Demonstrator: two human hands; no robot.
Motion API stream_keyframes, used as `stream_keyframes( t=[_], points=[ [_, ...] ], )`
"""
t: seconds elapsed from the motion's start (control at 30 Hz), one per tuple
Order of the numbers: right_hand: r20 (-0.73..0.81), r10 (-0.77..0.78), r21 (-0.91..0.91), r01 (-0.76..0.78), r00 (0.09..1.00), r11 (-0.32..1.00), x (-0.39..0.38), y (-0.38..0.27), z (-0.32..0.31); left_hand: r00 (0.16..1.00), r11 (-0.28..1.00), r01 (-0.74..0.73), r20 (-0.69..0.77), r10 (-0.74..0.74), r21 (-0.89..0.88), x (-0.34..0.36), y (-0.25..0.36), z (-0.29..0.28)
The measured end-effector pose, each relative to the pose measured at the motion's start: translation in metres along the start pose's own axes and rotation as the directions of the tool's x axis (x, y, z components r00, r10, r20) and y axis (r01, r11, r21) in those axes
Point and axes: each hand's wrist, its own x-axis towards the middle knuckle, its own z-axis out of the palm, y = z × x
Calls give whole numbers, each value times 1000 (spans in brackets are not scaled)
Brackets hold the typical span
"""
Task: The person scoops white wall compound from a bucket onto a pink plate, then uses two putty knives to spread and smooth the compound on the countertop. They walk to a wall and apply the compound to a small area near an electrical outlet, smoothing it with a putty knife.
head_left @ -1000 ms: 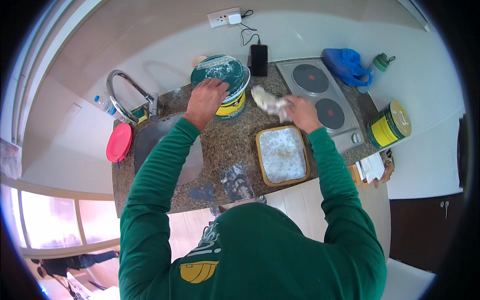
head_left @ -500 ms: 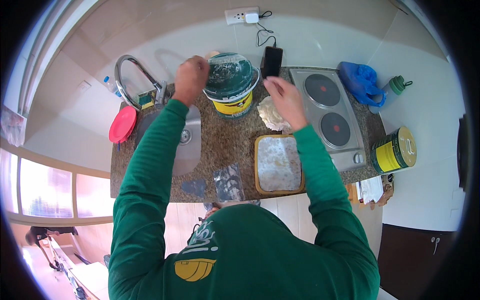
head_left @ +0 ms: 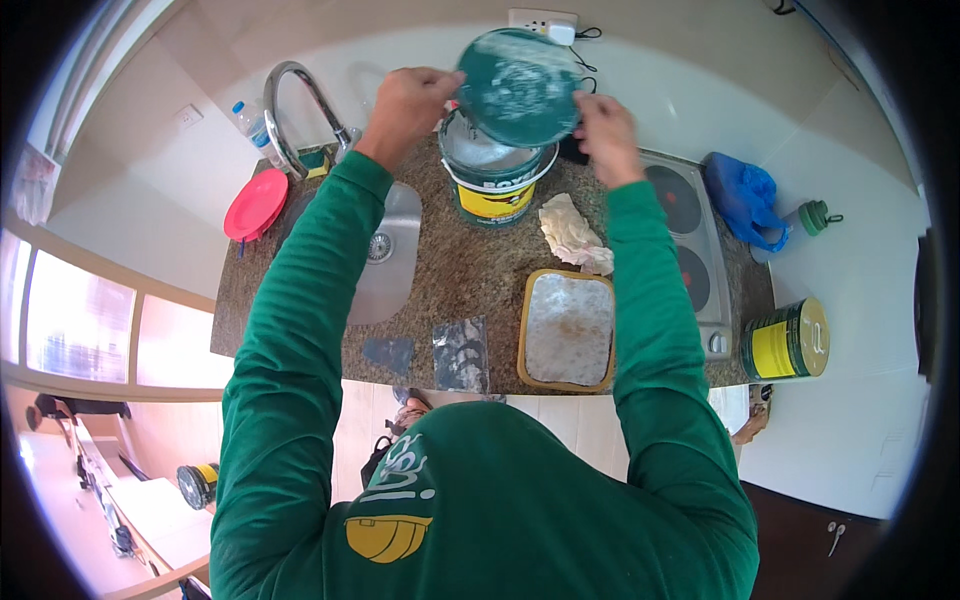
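Between my two hands hangs a round dark green bucket lid [head_left: 520, 92], smeared with white. My left hand [head_left: 412, 108] pinches its left edge, and my right hand [head_left: 607, 132] grips its right edge. Just below and partly behind the lid stands the green and yellow bucket [head_left: 497, 203] on the counter, uncovered, with whitish material visible inside and its white handle lying around the front. Near my right forearm lie a crumpled cream cloth [head_left: 572, 232] and a yellow-rimmed tray [head_left: 522, 345] with a whitish, stained inside.
A steel sink [head_left: 400, 250] with a curved tap [head_left: 272, 110] and a pink plate [head_left: 258, 205] are left. Flat dark pieces, one a scraper-like blade [head_left: 388, 354], one a smeared sheet [head_left: 460, 355], lie at the front edge. Right are a cooktop [head_left: 705, 260], blue bag [head_left: 742, 195] and another bucket [head_left: 787, 340].
The lid has come off the bucket and is raised above it, held by both hands. The bucket's inside now shows. My view has shifted slightly.
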Motion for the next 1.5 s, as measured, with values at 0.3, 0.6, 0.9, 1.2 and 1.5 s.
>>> stream_keyframes(
  t=[0.3, 0.6, 0.9, 1.2, 1.5],
  points=[
    [-264, 448, 79, -443, 854, 893, -90, 148, -145, 721, 614, 692, 416, -555, -380, -58, -56, 33],
    [-243, -100, -528, -45, 965, 848, -148, 129, -132, 855, 761, 517, 189, -483, -392, -89, -68, 31],
    [792, -93, -317, 536, 603, 783, -332, 37, 65, 858, 813, 466, -46, -511, -350, -223, -27, -142],
    [806, -165, -501, 804, 568, 320, -382, 101, 78, 681, 716, 649, -225, -697, -257, -357, -42, -335],
    [181, -40, -731, 161, 983, 663, -359, -17, 122, 774, 854, 517, -396, -494, -54, -410, -144, -449]
  ],
)
